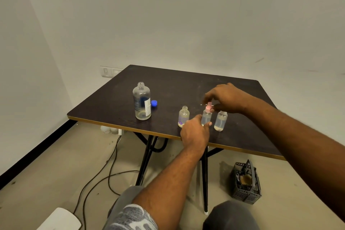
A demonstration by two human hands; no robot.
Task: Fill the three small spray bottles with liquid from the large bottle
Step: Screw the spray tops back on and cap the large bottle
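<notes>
head view, items on your dark table (pixel 112 102):
- large bottle (pixel 141 101): upright, uncapped, well left of the others, a little liquid at the bottom. blue cap (pixel 154 103) lies just beside it on its right.
- left small bottle (pixel 183 116): purple label, open neck, upright near the front edge.
- middle small bottle (pixel 206 117): upright between the other two. your left hand (pixel 195 132) grips its lower body, thumb on its right side.
- pink spray top (pixel 208 105): on the middle small bottle's neck. your right hand (pixel 226 97) pinches it with curled fingertips.
- right small bottle (pixel 220 120): upright, liquid inside, whitish top partly hidden by your right hand.
floor: black basket (pixel 246 183) at right, cables (pixel 104 170) at left.
</notes>
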